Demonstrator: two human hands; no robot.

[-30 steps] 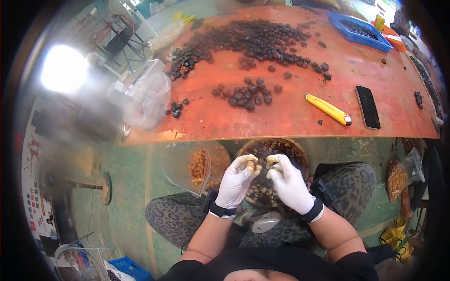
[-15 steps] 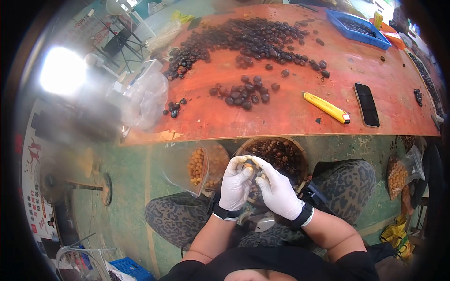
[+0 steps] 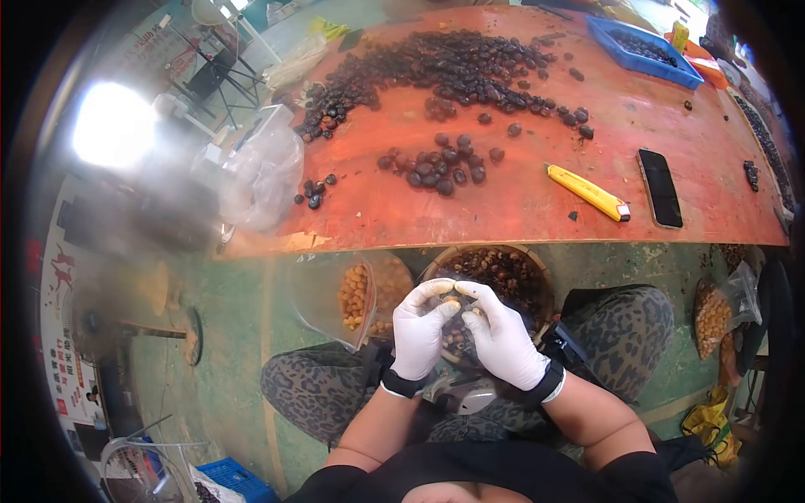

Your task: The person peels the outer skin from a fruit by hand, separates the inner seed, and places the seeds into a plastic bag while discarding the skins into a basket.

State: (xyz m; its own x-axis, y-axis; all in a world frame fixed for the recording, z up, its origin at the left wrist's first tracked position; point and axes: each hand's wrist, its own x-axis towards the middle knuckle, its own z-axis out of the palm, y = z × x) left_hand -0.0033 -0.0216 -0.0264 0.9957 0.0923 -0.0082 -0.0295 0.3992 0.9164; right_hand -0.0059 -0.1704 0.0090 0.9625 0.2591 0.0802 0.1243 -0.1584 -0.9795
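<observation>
Landmark: round basket [image 3: 537, 281] of dark shells, on the floor between the knees, just below the near edge of the bench [image 3: 520, 205].
Left hand [image 3: 417, 331]: white glove, fingers curled, pinching a chestnut [image 3: 454, 299] over the basket's near-left rim.
Right hand [image 3: 501, 334]: white glove, thumb and forefinger pressed onto the same chestnut from the other side; both hands touching.
Step (judged): mid-peel, shell being worked off one nut above the basket.
Next move (judged): needs a firm pinch by one hand while the other strips shell, with the scraps falling into the basket.
Peeled kernels [image 3: 355, 295]: pale yellow, in a clear bag just left of the basket.
Unpeeled chestnuts [image 3: 436, 168]: small heap on the bench, beyond the basket.
Yellow utility knife [image 3: 588, 193]: on the bench, up-right of the basket, untouched.
Hard to make out: the nut is mostly covered by fingers; how much shell remains, cannot tell. Any tool in the right hand, cannot tell. Basket's near part hidden by the hands.
</observation>
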